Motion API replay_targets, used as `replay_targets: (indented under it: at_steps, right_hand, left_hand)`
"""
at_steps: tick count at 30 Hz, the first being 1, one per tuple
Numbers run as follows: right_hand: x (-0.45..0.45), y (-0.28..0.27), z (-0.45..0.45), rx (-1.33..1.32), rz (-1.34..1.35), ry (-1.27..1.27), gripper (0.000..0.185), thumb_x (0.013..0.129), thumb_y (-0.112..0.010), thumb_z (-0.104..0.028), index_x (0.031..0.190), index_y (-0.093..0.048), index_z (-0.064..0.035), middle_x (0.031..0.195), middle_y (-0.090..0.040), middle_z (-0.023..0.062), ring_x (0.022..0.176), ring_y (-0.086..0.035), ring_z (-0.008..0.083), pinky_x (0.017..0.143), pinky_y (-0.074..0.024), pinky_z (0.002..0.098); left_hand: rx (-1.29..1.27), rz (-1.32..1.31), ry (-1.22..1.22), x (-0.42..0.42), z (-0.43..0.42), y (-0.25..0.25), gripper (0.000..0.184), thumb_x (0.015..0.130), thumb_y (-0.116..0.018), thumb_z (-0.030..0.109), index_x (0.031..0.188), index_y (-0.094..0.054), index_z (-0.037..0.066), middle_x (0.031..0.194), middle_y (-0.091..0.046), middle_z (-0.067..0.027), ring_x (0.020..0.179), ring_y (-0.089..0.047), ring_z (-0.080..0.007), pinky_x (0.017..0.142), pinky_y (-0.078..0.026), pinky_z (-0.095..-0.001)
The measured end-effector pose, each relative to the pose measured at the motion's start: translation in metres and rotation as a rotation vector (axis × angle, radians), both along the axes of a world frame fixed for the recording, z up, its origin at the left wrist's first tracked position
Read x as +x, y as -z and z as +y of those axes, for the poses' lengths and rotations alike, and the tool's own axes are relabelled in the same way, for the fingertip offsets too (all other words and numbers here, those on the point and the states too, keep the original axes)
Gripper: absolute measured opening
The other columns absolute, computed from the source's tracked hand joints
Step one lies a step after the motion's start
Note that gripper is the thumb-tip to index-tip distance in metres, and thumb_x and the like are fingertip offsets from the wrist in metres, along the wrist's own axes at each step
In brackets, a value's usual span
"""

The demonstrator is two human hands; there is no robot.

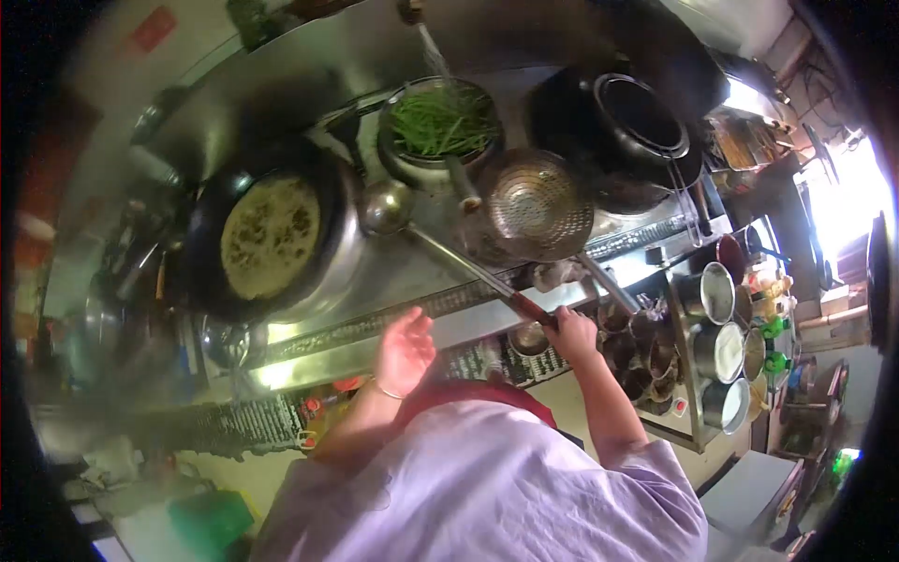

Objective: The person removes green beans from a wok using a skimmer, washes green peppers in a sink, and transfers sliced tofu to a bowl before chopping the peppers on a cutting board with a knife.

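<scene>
Two bare hands show above the front edge of a steel worktop (393, 272). The right hand (571, 335) has its fingers closed around the brown grip of a long metal ladle (464, 262). The ladle slants across the worktop, its round bowl up and to the left, near the rim of a large wok (332, 267) that holds a pale, mottled liquid (272, 236). The left hand (408, 352) is turned partly palm up, its fingers loosely bent and apart from one another, gripping nothing.

Behind the ladle's bowl, green vegetable strips (442, 120) fill a round vessel (412, 171), with a thin stream of water (434, 54) falling towards them. A perforated skimmer (540, 206) lies just right of that vessel, its handle pointing towards the worktop's front edge. Farther right stands a dark wok (562, 122) with a metal ring (672, 148) on it. Beside the right arm, several round metal containers (718, 292) stand on a side unit (694, 412).
</scene>
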State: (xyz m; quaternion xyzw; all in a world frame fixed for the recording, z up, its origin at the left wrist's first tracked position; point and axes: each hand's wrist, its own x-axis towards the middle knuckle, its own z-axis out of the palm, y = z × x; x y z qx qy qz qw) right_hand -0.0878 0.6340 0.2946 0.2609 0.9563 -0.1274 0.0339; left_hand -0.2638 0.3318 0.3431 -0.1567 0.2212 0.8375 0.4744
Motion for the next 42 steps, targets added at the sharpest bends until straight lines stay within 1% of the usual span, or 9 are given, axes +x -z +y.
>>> replay_targets:
  at_steps: [11, 17, 19, 28, 30, 35, 36, 41, 42]
  right_hand:
    - [0.017, 0.004, -0.207, -0.567, -0.189, 0.063, 0.043, 0.076, -0.063, -0.043, 0.107, -0.062, -0.0136, 0.096, -0.067, 0.0119, 0.089, -0.064, 0.0315, 0.076, -0.0505, 0.0423]
    - [0.129, 0.006, -0.215, -0.513, -0.110, 0.020, 0.030, 0.075, -0.064, -0.031, 0.095, -0.062, -0.0088, 0.087, -0.066, 0.0135, 0.081, -0.064, 0.0345, 0.070, -0.0511, 0.0463]
    - [0.198, 0.036, -0.206, -0.515, -0.089, 0.263, 0.030, 0.074, -0.064, -0.033, 0.088, -0.064, -0.0066, 0.087, -0.066, 0.0157, 0.080, -0.064, 0.0346, 0.069, -0.0505, 0.0464]
    - [0.605, 0.153, -0.277, -0.529, 0.196, 1.635, 0.046, 0.086, -0.048, -0.046, 0.093, -0.069, -0.0061, 0.097, -0.067, 0.0173, 0.087, -0.063, 0.0356, 0.078, -0.0489, 0.0477]
    - [0.674, 0.085, -0.327, -0.584, 0.047, 1.770, 0.043, 0.086, -0.047, -0.043, 0.093, -0.069, -0.0065, 0.100, -0.066, 0.0175, 0.090, -0.063, 0.0367, 0.079, -0.0493, 0.0472]
    - [0.782, 0.115, -0.445, -0.666, 0.099, 2.205, 0.039, 0.085, -0.046, -0.032, 0.098, -0.068, -0.0025, 0.099, -0.065, 0.0220, 0.094, -0.063, 0.0371, 0.084, -0.0487, 0.0476]
    - [0.790, 0.086, -0.453, -0.703, 0.131, 2.292, 0.038, 0.085, -0.046, -0.029, 0.097, -0.067, -0.0003, 0.099, -0.065, 0.0228, 0.094, -0.063, 0.0367, 0.084, -0.0488, 0.0479]
    - [0.820, 0.182, -0.478, -0.748, 0.046, 2.256, 0.031, 0.080, -0.049, -0.019, 0.095, -0.068, 0.0009, 0.098, -0.065, 0.0224, 0.090, -0.064, 0.0369, 0.077, -0.0507, 0.0467]
    - [0.822, 0.168, -0.463, -0.869, 0.102, 2.351, 0.030, 0.079, -0.050, -0.018, 0.094, -0.068, -0.0003, 0.098, -0.065, 0.0221, 0.090, -0.064, 0.0369, 0.076, -0.0511, 0.0462]
  left_hand:
    - [-0.354, -0.096, 0.406, 0.096, -0.049, 0.076, 0.056, 0.085, -0.052, 0.056, 0.125, -0.045, 0.018, 0.101, -0.053, -0.0072, 0.099, -0.050, -0.0253, 0.088, -0.042, -0.0426]
    - [-0.252, -0.090, 0.374, 0.069, -0.072, 0.091, 0.031, 0.086, -0.058, 0.039, 0.096, -0.060, 0.009, 0.092, -0.065, -0.0073, 0.081, -0.062, -0.0228, 0.077, -0.049, -0.0410]
    - [-0.285, 0.085, 0.225, 0.048, -0.089, 0.146, 0.026, 0.086, -0.059, 0.037, 0.087, -0.060, 0.011, 0.085, -0.065, -0.0065, 0.078, -0.061, -0.0212, 0.072, -0.050, -0.0406]
    - [-0.466, 0.326, 0.953, 0.270, 0.075, 0.127, 0.018, 0.085, -0.057, 0.027, 0.078, -0.060, 0.011, 0.073, -0.062, -0.0060, 0.070, -0.061, -0.0197, 0.064, -0.051, -0.0368]
    - [-0.492, 0.384, 1.059, 0.332, 0.096, 0.123, 0.018, 0.085, -0.056, 0.025, 0.076, -0.060, 0.010, 0.070, -0.061, -0.0059, 0.068, -0.061, -0.0194, 0.063, -0.052, -0.0360]
    - [-0.480, 0.489, 1.216, 0.445, 0.170, 0.111, 0.018, 0.084, -0.055, 0.019, 0.070, -0.061, 0.010, 0.064, -0.059, -0.0057, 0.063, -0.061, -0.0186, 0.058, -0.052, -0.0339]
    - [-0.469, 0.172, 1.183, 0.479, 0.192, 0.083, 0.017, 0.083, -0.056, 0.018, 0.070, -0.062, 0.011, 0.061, -0.060, -0.0020, 0.062, -0.062, -0.0171, 0.063, -0.054, -0.0334]
    - [-0.368, 0.385, 1.422, 0.574, 0.278, 0.057, 0.017, 0.081, -0.059, 0.019, 0.067, -0.065, 0.011, 0.068, -0.067, -0.0040, 0.068, -0.064, -0.0198, 0.069, -0.054, -0.0361]
    - [-0.148, 0.287, 1.706, 0.576, 0.313, 0.086, 0.021, 0.082, -0.059, 0.026, 0.091, -0.069, 0.010, 0.086, -0.069, -0.0067, 0.076, -0.062, -0.0220, 0.067, -0.052, -0.0340]
